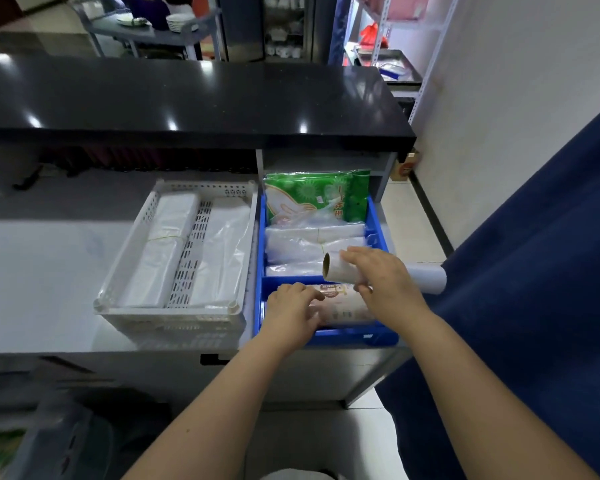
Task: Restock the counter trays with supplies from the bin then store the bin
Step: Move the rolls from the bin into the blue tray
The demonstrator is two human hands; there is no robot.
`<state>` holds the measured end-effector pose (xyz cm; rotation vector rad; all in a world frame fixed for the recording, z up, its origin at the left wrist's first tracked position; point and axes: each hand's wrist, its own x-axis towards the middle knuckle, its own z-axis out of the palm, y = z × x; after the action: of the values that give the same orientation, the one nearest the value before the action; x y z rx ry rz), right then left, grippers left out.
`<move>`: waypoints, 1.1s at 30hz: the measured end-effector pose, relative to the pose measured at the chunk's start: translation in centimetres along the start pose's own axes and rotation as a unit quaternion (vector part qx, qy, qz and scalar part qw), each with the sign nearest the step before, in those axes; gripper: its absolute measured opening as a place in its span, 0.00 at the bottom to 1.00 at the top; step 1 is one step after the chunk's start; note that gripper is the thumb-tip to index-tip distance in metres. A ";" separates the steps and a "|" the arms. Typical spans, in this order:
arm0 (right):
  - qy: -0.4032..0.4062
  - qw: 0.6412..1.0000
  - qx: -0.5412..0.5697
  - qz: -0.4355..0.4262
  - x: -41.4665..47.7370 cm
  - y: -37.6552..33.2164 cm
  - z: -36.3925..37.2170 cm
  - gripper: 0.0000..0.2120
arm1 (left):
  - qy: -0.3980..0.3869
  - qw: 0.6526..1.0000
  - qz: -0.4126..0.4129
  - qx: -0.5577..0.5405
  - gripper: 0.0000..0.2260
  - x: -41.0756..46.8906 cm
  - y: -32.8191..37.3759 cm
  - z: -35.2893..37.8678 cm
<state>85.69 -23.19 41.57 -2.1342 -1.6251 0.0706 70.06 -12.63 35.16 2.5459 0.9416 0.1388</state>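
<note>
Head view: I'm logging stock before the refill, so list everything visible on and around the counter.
White tray: one, white, counter left.
Plastic bag stacks: two, clear, in white tray.
Blue tray: one, blue, beside white tray.
Green packet: one, green, blue tray rear.
Bagged bundles: several, clear, blue tray middle.
Printed roll: one, beige, front compartment.
Film roll: one, white, held.
Left hand: on printed roll.
Right hand: gripping film roll.
</note>
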 end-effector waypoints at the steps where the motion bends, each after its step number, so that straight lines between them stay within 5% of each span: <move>1: -0.004 1.000 0.000 -0.005 0.1 0.1 0.2 0.30 | 0.001 1.000 -0.004 -0.001 0.19 -0.1 -0.2 -0.1; 12: -0.100 0.986 -0.028 -0.131 1.8 -1.9 5.5 0.29 | 0.146 0.982 -0.119 0.027 0.19 -1.4 -4.7 -6.9; 17: -0.145 0.975 -0.042 -0.161 2.3 -2.6 7.6 0.32 | 0.154 0.977 -0.147 0.031 0.18 -2.3 -5.0 -7.2; 27: -0.078 0.985 0.026 -0.149 3.1 -4.3 6.7 0.24 | 0.162 0.970 -0.175 0.049 0.17 -4.0 -3.1 -6.6; 33: -0.062 0.968 0.073 -0.232 5.0 -9.8 6.4 0.21 | 0.215 0.943 -0.250 0.050 0.18 -7.7 -4.8 -8.5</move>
<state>76.35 -14.53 40.69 -1.6218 -2.0815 0.1726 59.31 -11.33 41.27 2.3111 1.7697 0.5195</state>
